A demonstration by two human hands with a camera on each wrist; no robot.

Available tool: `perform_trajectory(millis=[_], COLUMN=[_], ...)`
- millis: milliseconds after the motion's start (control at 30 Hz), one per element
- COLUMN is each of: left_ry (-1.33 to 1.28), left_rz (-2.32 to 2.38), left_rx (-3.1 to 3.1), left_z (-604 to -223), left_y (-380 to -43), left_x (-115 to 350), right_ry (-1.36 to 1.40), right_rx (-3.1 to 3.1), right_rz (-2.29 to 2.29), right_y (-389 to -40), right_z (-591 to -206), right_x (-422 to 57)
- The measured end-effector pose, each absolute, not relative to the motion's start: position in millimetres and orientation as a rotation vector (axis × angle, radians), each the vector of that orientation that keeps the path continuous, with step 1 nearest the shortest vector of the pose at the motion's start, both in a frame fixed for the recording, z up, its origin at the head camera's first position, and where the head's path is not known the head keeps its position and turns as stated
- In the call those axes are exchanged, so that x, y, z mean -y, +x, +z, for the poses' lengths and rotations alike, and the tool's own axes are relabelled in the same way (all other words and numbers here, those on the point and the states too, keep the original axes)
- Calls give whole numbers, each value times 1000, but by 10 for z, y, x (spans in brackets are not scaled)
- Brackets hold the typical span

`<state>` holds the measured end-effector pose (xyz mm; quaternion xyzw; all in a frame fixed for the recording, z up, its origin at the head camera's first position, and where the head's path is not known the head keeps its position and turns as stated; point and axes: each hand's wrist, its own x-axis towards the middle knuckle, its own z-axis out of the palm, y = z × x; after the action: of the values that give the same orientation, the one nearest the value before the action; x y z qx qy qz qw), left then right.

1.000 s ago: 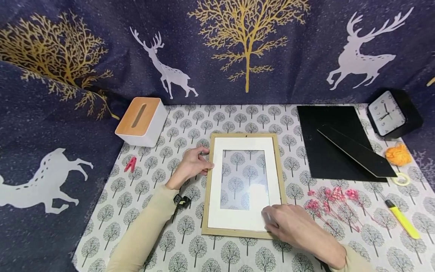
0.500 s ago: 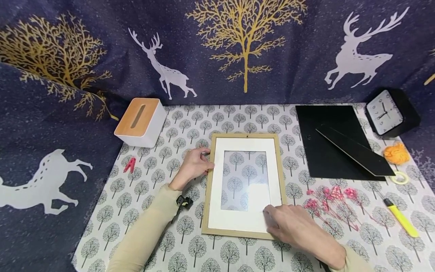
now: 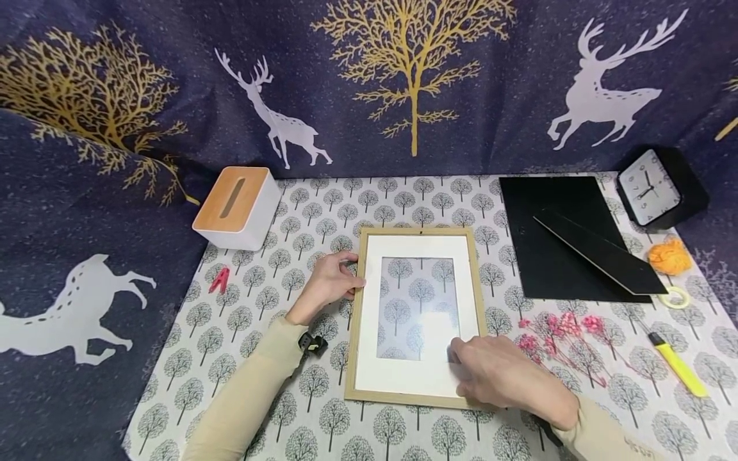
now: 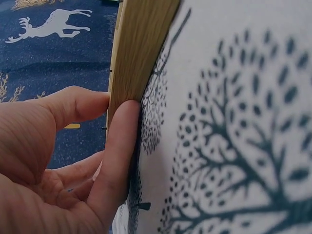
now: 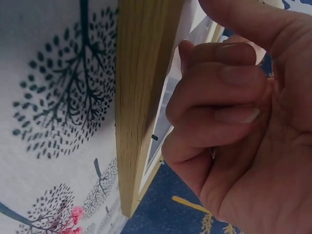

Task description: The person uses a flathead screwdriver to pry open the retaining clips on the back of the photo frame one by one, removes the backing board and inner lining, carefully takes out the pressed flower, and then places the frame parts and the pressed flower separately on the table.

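A light wood picture frame (image 3: pixel 403 399) lies flat on the tree-print cloth. It holds a white mat (image 3: pixel 403 374), and the cloth's print shows through the mat's rectangular opening. My left hand (image 3: pixel 331 278) pinches the frame's left side; in the left wrist view its thumb and a finger meet the wooden edge (image 4: pixel 136 53). Over the lower right of the mat is my right hand (image 3: pixel 501 368), fingers curled, with the index fingertip right at the opening's corner. The right wrist view shows those curled fingers (image 5: pixel 214 102) beside the wooden side, holding nothing.
On the right lie a black backing board (image 3: pixel 521 240) with its stand flap (image 3: pixel 599 253), a clock (image 3: pixel 651 189), an orange bundle (image 3: pixel 669 257), a pale ring (image 3: pixel 683 301), pink flowers (image 3: pixel 567 324) and a yellow-handled tool (image 3: pixel 683 371). Left: tissue box (image 3: pixel 248 230), red clip (image 3: pixel 220 280).
My right hand has shifted slightly up along the mat's right side. The left hand keeps its pinch on the picture frame, and the whole view has moved a little.
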<state>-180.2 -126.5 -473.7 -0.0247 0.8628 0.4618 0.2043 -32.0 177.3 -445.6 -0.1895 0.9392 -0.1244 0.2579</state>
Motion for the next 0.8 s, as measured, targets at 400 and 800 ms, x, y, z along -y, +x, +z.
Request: perform_trajectory(millis=[400, 800], left_ry=[-116, -187], left_rz=[1387, 1382], left_rx=[-2305, -2256], left_z=[-4774, -4713], left_y=[-1831, -1823], left_x=[1308, 1331], right_ry=[-588, -635], right_rx=[-2558, -2563], right_rz=[-365, -386], right_y=[-351, -361], right_z=[-4425, -4473], right_x=[-1772, -1774])
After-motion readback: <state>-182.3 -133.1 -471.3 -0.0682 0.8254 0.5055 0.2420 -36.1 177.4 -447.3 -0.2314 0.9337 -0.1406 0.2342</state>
